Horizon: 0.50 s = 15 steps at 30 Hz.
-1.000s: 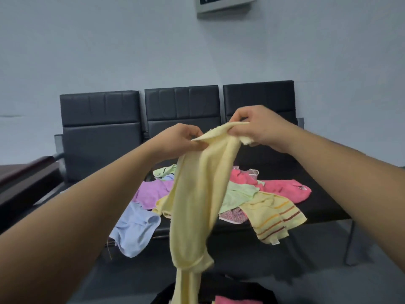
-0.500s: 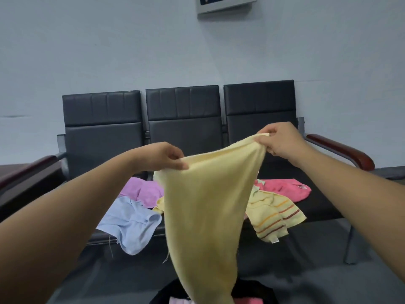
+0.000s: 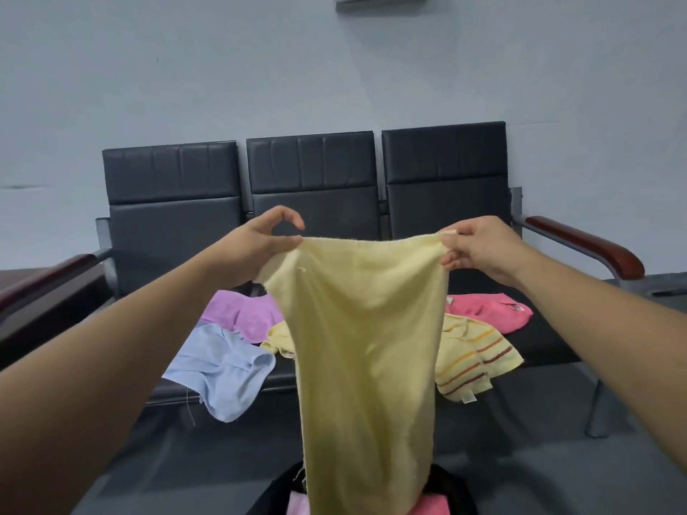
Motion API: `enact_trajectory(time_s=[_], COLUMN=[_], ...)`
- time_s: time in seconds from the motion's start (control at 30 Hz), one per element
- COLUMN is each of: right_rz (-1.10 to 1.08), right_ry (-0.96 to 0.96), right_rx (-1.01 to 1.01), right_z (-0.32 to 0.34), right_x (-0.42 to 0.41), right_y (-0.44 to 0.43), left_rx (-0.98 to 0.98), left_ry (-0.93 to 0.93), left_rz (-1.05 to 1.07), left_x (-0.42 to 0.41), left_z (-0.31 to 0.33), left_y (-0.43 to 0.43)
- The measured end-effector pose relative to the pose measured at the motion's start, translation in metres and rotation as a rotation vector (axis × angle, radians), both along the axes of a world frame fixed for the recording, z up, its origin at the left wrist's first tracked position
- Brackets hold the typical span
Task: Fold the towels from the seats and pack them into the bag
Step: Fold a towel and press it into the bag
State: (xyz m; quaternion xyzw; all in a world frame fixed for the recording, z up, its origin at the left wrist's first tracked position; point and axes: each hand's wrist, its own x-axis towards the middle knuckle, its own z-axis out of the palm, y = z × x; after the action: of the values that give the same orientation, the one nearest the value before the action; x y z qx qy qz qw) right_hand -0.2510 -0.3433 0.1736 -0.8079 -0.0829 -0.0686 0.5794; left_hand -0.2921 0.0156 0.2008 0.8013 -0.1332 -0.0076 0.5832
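While towels (image 3: 223, 369) litter black seats (image 3: 312, 180), grey wall (image 3: 186, 68) behind.

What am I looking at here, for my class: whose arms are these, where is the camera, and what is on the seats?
There is no machine. A person wears a wide-angle camera on the head, so you see their own two bare arms reaching forward.

The left hand and right hand each pinch a top corner of a pale yellow towel, stretched between them and hanging down.

Behind it stands a row of three black seats. On them lie unfolded towels: a purple one, a light blue one, a yellow striped one and a pink one.

At the bottom edge is a dark bag with pink cloth inside.
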Motion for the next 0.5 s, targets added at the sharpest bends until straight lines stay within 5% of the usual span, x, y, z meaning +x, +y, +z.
enact_trajectory(time_s=[0.1,0.2,0.3,0.5], right_rz=[-0.127,-0.186,-0.173,0.134], right_ry=[-0.031,-0.094,-0.112,-0.013], right_rx=[0.013,0.011,0.010,-0.034], right_z=[-0.002,-0.001,0.005,0.018], right_x=[0.007,0.010,0.000,-0.027], right_y=[0.001,0.004,0.014,0.048], left_rx=[-0.127,0.025,0.320,0.311], left_ry=[0.093,0.135,-0.080,-0.145], left_rz=[-0.209,-0.300,-0.151,-0.067], left_x=[-0.005,-0.010,-0.013,-0.013], left_z=[0.006,0.010,0.013,0.018], left_y=[-0.008,-0.018,-0.033,-0.061])
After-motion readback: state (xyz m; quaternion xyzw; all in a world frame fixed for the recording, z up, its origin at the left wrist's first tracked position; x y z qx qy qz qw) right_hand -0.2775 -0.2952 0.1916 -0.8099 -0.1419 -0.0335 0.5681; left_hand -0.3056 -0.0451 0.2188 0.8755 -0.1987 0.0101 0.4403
